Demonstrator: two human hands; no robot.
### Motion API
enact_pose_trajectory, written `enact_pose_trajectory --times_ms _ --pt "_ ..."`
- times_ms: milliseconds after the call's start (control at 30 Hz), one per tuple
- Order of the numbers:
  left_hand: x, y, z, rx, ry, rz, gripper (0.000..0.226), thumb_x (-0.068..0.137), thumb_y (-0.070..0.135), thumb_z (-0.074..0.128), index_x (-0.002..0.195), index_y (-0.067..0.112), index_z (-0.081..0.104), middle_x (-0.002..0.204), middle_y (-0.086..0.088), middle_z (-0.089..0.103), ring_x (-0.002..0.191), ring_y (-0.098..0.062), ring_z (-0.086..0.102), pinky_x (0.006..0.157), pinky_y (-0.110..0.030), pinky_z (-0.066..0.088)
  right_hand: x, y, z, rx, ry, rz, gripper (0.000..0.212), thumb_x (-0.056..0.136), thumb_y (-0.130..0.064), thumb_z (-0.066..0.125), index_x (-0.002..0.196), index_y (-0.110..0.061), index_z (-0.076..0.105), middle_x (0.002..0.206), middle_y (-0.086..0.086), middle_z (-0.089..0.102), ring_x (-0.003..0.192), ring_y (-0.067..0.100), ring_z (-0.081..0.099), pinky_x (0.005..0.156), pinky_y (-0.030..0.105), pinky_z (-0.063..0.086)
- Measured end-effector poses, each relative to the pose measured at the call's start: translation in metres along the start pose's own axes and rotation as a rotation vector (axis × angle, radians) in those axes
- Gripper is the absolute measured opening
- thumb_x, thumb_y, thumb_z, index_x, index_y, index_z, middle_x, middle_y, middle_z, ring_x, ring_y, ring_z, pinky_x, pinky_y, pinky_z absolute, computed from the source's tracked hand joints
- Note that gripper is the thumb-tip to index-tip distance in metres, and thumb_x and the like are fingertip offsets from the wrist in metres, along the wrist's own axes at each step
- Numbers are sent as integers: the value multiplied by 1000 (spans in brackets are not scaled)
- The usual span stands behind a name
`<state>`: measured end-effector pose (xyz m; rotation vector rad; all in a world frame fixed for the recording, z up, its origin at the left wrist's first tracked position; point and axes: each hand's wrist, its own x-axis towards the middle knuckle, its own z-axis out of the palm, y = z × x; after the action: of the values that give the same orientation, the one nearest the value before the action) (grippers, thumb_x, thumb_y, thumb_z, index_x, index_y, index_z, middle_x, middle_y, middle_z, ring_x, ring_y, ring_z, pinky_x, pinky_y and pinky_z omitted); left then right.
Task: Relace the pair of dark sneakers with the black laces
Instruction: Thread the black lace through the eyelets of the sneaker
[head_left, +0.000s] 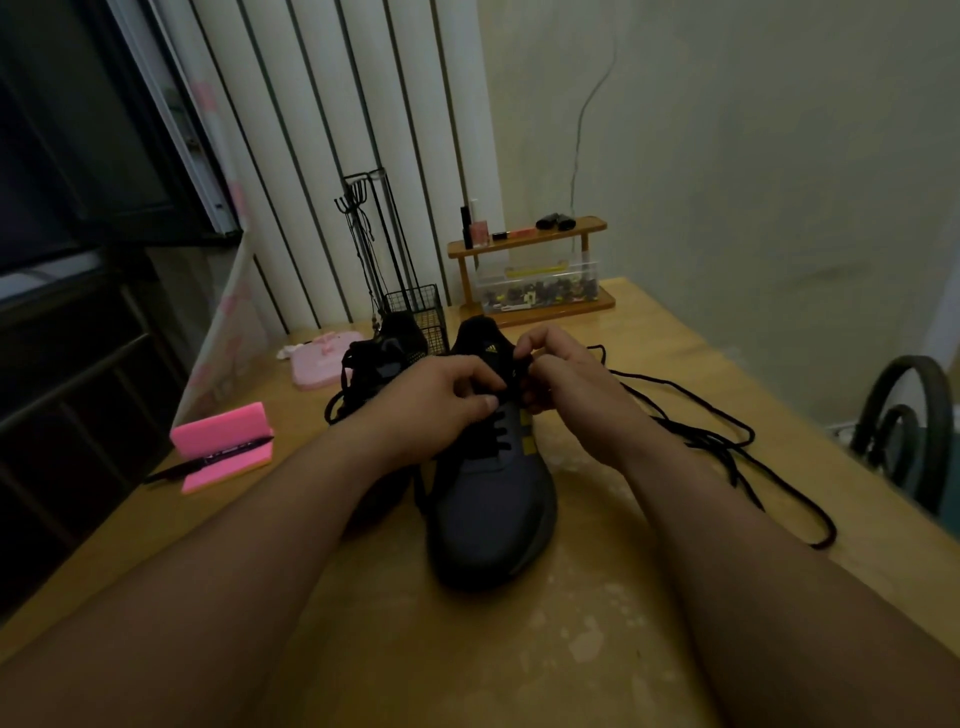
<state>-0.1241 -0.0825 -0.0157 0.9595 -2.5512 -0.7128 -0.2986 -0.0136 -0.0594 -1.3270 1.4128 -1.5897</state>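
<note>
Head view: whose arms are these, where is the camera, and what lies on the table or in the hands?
No machine: a person wears one camera on the head, looking down at their bare arms. On the wooden table stands a dark sneaker, toe toward the camera, lower eyelets laced. The left hand and right hand meet at its upper eyelets, fingers pinching the black lace, whose loose length trails right. A second sneaker sits behind the left hand; a pink box and pen lie at the left.

sneaker (491, 499): matt dark cloth upper; lace (727, 441): black woven cord; table (519, 649): smooth light wood (worn pale patches); basket (415, 317): black wire mesh; shelf (530, 239): glossy wood.
</note>
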Motion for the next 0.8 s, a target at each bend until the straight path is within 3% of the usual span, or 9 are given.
enact_pose_trajectory --times_ms 100,233,367,500,633,700,800 --pt "7 0 -6 33 -57 11 15 103 25 65 111 37 66 89 5 63 74 -5 60 59 -16 43 1 2 0 -19 -3 -7 25 96 -2 44 107 -19 59 87 7 57 76 19 53 71 38 45" --pt "20 4 -17 101 -204 27 16 99 21 67 104 36 63 84 4 59 69 -8 56 65 -26 46 3 2 2 -36 -17 -10 31 95 -1 45 110 -23 61 86 7 56 76 18 54 71 37 46" --pt "23 6 -29 170 -296 43 13 99 23 67 104 34 62 85 6 59 68 -5 54 66 -27 44 2 1 2 -53 -15 -5 29 97 -2 44 111 -22 60 82 4 54 73 15 52 68 35 45" --pt "19 0 -27 191 -188 90 8 102 26 64 103 34 61 90 5 61 74 -5 56 65 -22 42 3 2 2 -97 -25 -35 28 99 -5 44 113 -23 60 83 5 55 74 20 51 69 39 43" --pt "13 -15 -20 -22 -79 83 12 102 24 66 101 36 64 95 2 65 81 -7 62 71 -24 47 1 4 5 -238 -35 -64 36 102 -15 46 125 -39 59 99 1 65 86 18 63 72 33 53" --pt "11 -23 -19 -140 -100 71 15 100 22 67 98 37 66 98 0 66 88 -13 64 78 -30 50 1 4 6 -253 -41 -55 37 102 -16 46 128 -40 57 104 1 66 88 16 64 69 27 52" --pt "11 -21 -19 -76 -181 73 14 97 23 72 99 34 64 95 0 65 85 -15 63 78 -33 53 1 5 6 -255 -45 -50 39 103 -12 44 129 -38 56 105 3 66 87 15 62 65 22 49"
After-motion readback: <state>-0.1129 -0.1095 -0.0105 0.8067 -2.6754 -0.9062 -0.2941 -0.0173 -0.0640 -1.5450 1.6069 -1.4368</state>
